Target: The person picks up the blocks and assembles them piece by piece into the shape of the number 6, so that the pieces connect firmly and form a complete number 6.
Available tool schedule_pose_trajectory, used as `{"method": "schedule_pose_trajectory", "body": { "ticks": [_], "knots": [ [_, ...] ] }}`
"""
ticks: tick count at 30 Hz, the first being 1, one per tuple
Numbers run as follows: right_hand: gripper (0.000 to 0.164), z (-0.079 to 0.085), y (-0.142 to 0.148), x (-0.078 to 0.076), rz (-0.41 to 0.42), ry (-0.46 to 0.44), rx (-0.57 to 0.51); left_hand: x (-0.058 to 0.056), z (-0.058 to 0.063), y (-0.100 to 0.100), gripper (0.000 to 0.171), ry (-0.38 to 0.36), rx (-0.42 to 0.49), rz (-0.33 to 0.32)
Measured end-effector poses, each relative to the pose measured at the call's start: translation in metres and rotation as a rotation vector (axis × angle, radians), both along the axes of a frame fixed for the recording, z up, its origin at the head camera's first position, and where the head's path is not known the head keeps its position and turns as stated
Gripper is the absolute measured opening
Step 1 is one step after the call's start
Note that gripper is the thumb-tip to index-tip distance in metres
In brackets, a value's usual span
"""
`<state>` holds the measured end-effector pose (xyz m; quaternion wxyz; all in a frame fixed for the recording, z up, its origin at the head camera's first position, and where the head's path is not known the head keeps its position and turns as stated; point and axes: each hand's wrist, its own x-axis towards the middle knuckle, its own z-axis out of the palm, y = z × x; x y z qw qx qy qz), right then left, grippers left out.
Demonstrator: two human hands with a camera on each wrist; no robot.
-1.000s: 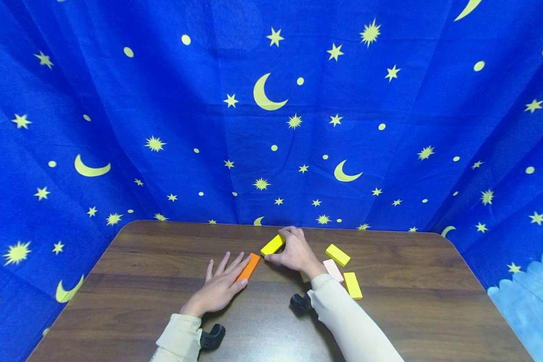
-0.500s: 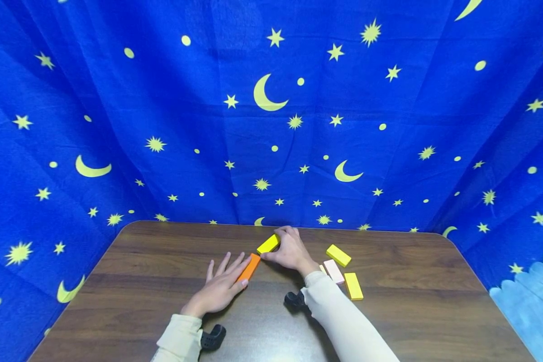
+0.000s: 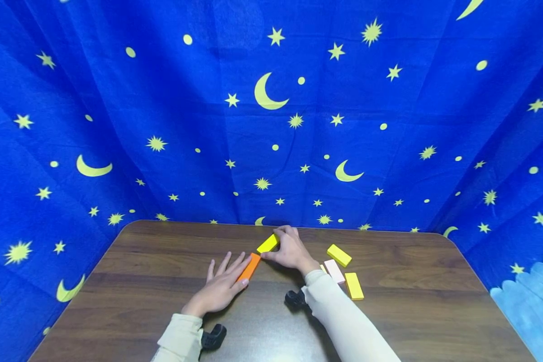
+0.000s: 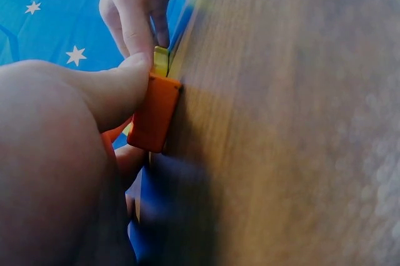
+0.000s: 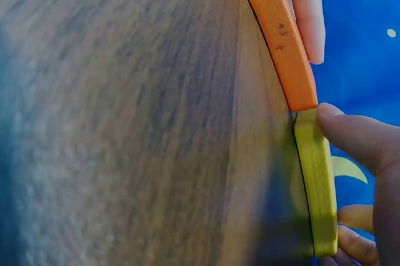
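My left hand [image 3: 218, 291] lies over an orange block [image 3: 250, 266], gripping it between the thumb and the fingers, the other fingers spread on the left. Just beyond it, my right hand [image 3: 291, 250] pinches a yellow block [image 3: 267, 244], thumb on the near side and fingers round the far end. In the right wrist view the yellow block [image 5: 317, 185] meets the end of the orange block [image 5: 284, 38] at a slight angle, both on the table. From the left wrist, the orange block [image 4: 155, 113] shows its end face and hides most of the yellow one.
Right of my right wrist lie a pink block [image 3: 334, 271], two yellow blocks, one farther back [image 3: 339, 255] and one nearer [image 3: 354, 286], and a cream block [image 3: 323, 269] partly hidden by the sleeve. Behind the wooden table [image 3: 412, 311] hangs a blue star-patterned curtain [image 3: 185, 100].
My right hand has slid the yellow block a little to the left, up to the orange block's far end, then stayed there. My left hand has kept its place. The cream block has come partly into view.
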<state>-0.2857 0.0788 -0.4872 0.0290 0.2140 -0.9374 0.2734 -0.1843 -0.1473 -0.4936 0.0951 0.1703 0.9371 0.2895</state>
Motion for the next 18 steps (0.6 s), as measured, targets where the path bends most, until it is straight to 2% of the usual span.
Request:
{"method": "schedule_pose_trajectory", "body": {
  "ticks": [5, 12, 15, 18],
  "knots": [
    [0.078, -0.004, 0.003, 0.005, -0.015, 0.002, -0.039, 0.005, 0.0, 0.0, 0.058, 0.005, -0.004, -0.003],
    [0.084, -0.003, 0.003, 0.01, -0.049, -0.056, -0.022, 0.008, -0.002, -0.002, 0.058, -0.004, -0.014, -0.008],
    [0.084, -0.002, 0.002, 0.006, -0.041, -0.052, 0.003, 0.006, -0.002, -0.002, 0.058, -0.007, -0.023, -0.01],
    [0.084, 0.002, 0.002, -0.002, -0.05, -0.021, 0.032, -0.001, 0.0, -0.001, 0.058, 0.019, -0.019, -0.024]
  ]
}}
